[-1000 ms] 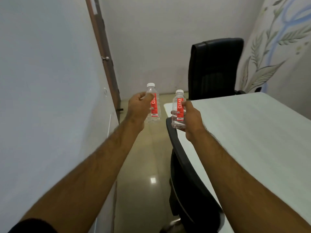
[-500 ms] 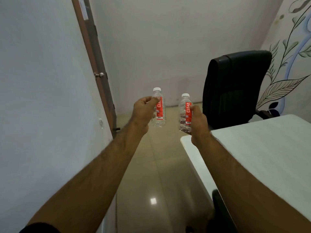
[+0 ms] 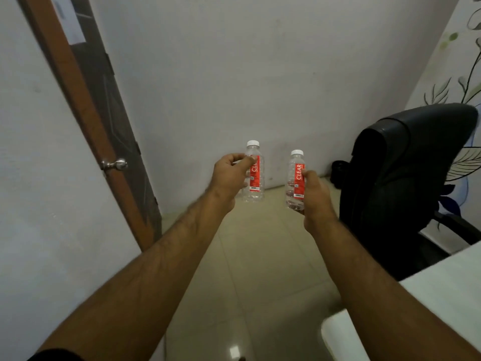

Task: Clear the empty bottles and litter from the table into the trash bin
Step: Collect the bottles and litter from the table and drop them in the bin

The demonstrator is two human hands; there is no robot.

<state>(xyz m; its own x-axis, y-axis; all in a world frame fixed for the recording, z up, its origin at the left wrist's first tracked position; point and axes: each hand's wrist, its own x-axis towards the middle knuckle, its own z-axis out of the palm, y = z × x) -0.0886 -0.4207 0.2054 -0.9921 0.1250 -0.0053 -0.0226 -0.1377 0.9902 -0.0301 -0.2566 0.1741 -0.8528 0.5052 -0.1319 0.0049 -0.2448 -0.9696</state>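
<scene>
Two small clear plastic bottles with white caps and red labels are held upright in front of me, above the tiled floor. My left hand (image 3: 230,178) grips the left bottle (image 3: 254,175) around its middle. My right hand (image 3: 316,196) grips the right bottle (image 3: 296,178) from its right side. The bottles are a short gap apart and do not touch. A corner of the white table (image 3: 426,303) shows at the lower right, partly under my right forearm. No trash bin is in view.
A black office chair (image 3: 406,178) stands at the right by the table's far end. A brown door (image 3: 109,142) with a metal knob (image 3: 115,164) stands at the left. A white wall closes the passage ahead; beige floor tiles (image 3: 255,269) lie below.
My view has turned left and moved forward past the table. The near chair has left the view, the far chair and table slid right, and both bottles stay held upright.
</scene>
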